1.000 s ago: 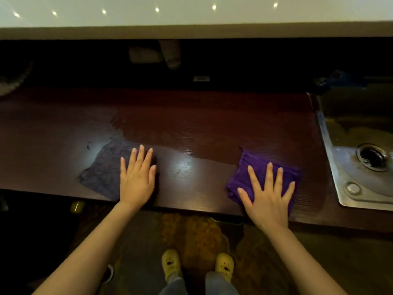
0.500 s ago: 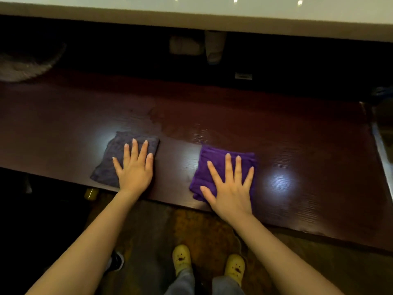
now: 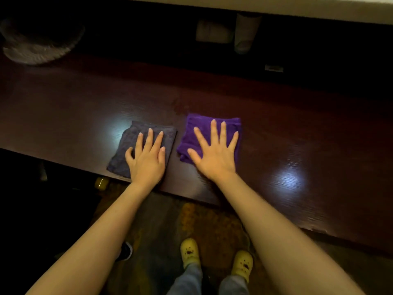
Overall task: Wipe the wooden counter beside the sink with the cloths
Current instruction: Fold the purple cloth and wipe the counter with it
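The dark wooden counter (image 3: 297,135) runs across the view, its front edge near me. A grey cloth (image 3: 129,143) lies flat near that edge, and my left hand (image 3: 146,160) presses on it with fingers spread. Just to its right lies a folded purple cloth (image 3: 191,133), with my right hand (image 3: 214,158) pressed flat on it, fingers spread. A narrow gap of bare wood separates the two cloths. A faint wet patch (image 3: 180,105) shows behind the purple cloth. The sink is out of view.
A pale round object (image 3: 36,50) sits blurred at the counter's far left back. A pale box (image 3: 212,31) and a cup-like thing (image 3: 245,33) stand in the dark recess behind. Below the counter edge are my yellow shoes (image 3: 189,252) on a patterned floor.
My right hand has slid the purple cloth left until it lies beside the grey cloth. The view has swung left, so the sink has left the frame.
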{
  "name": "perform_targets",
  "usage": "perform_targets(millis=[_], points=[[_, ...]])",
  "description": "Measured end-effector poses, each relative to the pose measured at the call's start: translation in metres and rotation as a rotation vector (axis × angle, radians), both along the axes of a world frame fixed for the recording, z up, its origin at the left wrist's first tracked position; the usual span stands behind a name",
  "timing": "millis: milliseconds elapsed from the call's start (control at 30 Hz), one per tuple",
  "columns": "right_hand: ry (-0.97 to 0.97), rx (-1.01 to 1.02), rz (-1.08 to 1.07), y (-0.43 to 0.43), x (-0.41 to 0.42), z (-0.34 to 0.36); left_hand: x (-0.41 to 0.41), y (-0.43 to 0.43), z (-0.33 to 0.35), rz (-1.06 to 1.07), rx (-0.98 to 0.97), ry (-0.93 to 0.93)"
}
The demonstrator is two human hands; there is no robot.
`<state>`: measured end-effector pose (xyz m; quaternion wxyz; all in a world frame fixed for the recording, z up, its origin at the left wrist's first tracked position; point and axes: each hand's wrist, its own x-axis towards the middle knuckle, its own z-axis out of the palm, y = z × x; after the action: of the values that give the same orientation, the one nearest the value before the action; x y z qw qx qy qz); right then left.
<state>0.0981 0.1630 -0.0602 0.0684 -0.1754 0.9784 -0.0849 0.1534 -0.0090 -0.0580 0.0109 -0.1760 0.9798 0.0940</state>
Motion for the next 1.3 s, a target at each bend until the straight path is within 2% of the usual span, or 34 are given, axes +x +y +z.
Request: perform_targets(millis=[167, 267, 367, 467, 567, 733, 933, 1033, 1200, 1300], points=[[0.075, -0.060, 0.103, 0.014, 0.080, -0.004, -0.001, 0.003, 0.002, 0.021, 0.051, 0.000], [0.077, -0.084, 0.118, 0.038, 0.083, -0.006, 0.002, 0.018, 0.011, -0.023, 0.058, 0.054], [0.091, -0.092, 0.004, 0.061, 0.069, -0.006, 0.009, 0.051, 0.018, -0.184, 0.114, 0.103], [0.085, -0.040, -0.102, 0.097, 0.064, -0.007, 0.013, 0.092, 0.011, -0.333, 0.181, 0.050], [0.091, 0.017, -0.195, 0.145, 0.073, -0.004, 0.015, 0.123, -0.001, -0.371, 0.132, 0.012], [0.049, 0.073, -0.404, 0.231, 0.085, 0.000, 0.009, 0.172, -0.001, -0.460, 0.096, 0.057], [-0.022, 0.073, -0.564, 0.307, 0.034, 0.003, -0.007, 0.247, -0.007, -0.598, 0.075, 0.029], [-0.030, 0.059, -0.565, 0.324, 0.036, 0.004, -0.010, 0.257, -0.011, -0.587, 0.059, 0.023], [0.009, 0.096, -0.492, 0.348, 0.101, 0.007, -0.011, 0.271, -0.009, -0.586, 0.072, 0.044], [-0.014, 0.092, -0.458, 0.351, 0.084, 0.005, -0.008, 0.255, -0.011, -0.581, 0.037, 0.064]])
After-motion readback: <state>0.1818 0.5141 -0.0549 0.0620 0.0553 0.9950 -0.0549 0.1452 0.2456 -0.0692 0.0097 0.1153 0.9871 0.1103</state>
